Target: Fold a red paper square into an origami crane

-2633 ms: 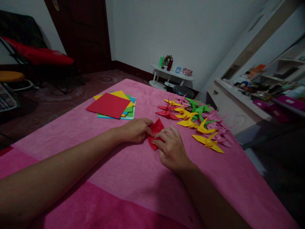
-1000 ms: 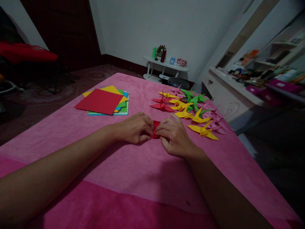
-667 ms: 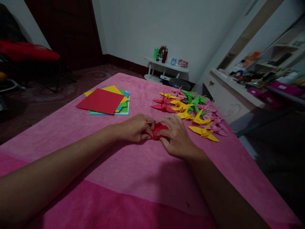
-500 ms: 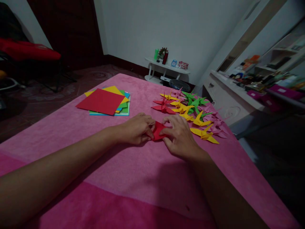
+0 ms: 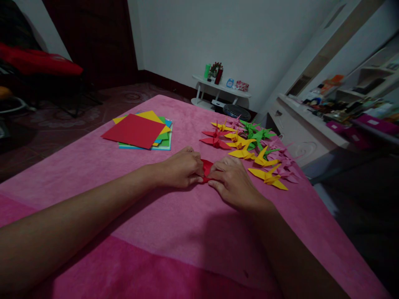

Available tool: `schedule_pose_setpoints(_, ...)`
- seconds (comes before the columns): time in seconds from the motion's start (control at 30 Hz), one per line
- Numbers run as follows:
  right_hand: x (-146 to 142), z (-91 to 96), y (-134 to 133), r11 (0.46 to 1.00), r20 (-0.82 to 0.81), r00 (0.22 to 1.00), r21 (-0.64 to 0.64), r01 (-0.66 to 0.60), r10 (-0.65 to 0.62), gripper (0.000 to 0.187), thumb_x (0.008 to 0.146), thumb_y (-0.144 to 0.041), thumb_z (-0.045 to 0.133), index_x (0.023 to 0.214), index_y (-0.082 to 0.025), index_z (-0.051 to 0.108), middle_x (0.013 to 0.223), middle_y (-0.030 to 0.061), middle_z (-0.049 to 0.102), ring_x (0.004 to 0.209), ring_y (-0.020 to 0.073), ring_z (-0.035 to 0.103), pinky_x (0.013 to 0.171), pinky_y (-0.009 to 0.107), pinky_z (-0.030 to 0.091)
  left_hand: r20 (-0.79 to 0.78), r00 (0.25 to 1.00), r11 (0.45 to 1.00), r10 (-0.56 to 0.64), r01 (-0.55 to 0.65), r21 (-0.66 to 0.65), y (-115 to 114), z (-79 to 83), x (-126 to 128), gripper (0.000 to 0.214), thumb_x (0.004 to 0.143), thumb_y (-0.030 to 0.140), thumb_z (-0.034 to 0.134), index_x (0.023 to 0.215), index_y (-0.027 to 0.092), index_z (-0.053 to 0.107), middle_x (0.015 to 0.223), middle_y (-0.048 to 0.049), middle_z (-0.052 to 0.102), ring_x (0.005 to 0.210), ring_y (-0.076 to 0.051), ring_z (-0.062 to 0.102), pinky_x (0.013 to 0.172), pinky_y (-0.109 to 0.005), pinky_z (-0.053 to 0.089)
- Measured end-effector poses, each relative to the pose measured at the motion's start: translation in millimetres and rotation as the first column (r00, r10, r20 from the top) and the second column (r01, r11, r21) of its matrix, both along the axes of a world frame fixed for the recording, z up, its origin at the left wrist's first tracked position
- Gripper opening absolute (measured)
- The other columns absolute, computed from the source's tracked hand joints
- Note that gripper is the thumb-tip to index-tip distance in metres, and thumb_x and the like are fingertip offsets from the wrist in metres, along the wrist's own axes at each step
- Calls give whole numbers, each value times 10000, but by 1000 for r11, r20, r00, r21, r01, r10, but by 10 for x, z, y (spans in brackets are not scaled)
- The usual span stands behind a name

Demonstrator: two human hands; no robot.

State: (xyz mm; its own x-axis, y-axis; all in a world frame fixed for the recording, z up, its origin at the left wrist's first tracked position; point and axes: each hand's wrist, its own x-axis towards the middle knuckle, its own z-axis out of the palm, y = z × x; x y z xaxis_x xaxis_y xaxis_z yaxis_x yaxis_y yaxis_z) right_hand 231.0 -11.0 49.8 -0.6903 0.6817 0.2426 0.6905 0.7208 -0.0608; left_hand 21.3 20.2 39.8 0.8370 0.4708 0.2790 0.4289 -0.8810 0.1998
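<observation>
A small folded piece of red paper [image 5: 206, 167] lies on the pink cloth [image 5: 174, 224] between my two hands. My left hand [image 5: 181, 168] pinches its left side with closed fingers. My right hand [image 5: 232, 182] rests over its right side, fingertips pressed down on the paper and hiding most of it. Just beyond my hands lies a group of finished paper cranes [image 5: 249, 147] in red, yellow, green and pink.
A stack of coloured paper squares [image 5: 137, 131], a red sheet on top, lies at the far left of the cloth. A white low shelf [image 5: 221, 89] stands by the wall. A cluttered counter [image 5: 327, 120] runs along the right, a red chair [image 5: 37, 62] at the left.
The red paper has been folded smaller and is now mostly covered by my hands. Both hands have closed in on it; the view shifted slightly.
</observation>
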Motion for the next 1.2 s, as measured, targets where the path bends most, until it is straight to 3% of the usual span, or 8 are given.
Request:
schedule_pose_setpoints(0.2,-57,-40,-12,998,-49,997,-7,66,-66,97,848,-245,631,801,-206,706,796,47,617,827,210,480,769,404,342,2,999,999,44,-44,-6,27,-22,15,107,828,248,595,770,205,674,726,-20,667,759,-172,572,767,-338,302)
schedule_pose_setpoints(0.37,-110,-93,-53,990,-167,978,38,134,-126,46,803,-219,661,800,-214,706,1171,80,582,1093,290,445,910,505,363,-15,998,998,61,-61,-9,24,-34,42,139,839,245,566,746,179,646,748,-39,666,783,-185,583,769,-340,327)
schedule_pose_setpoints(0.53,-122,-151,-51,989,-174,975,41,145,-136,52,779,-210,675,732,-199,695,1362,83,478,1293,342,319,1059,618,251,-27,996,996,80,-81,-37,17,-40,62,98,814,215,576,765,178,653,798,-48,669,830,-192,598,806,-343,351)
schedule_pose_setpoints(0.7,-124,-196,-30,985,-182,968,-12,171,-171,46,766,-217,685,731,-194,704,1396,94,449,1338,348,281,1086,653,203,-22,995,992,97,-99,-76,34,-59,49,120,819,241,591,750,166,655,800,-45,668,799,-175,606,788,-310,387)
schedule_pose_setpoints(1.0,-128,-233,-34,970,-223,948,-140,199,-227,70,771,-192,670,748,-225,726,1375,75,471,1337,344,293,1064,657,231,-51,994,966,99,-108,-233,67,-90,23,131,836,260,578,807,175,674,791,-31,689,745,-152,607,742,-267,407)
schedule_pose_setpoints(1.2,-161,-189,-45,938,-159,936,-206,279,-313,89,778,-225,649,735,-222,727,1378,67,502,1327,337,317,1081,645,188,-97,984,958,147,-166,-233,38,-93,51,150,832,240,551,777,169,671,802,-39,686,770,-157,605,774,-272,406)
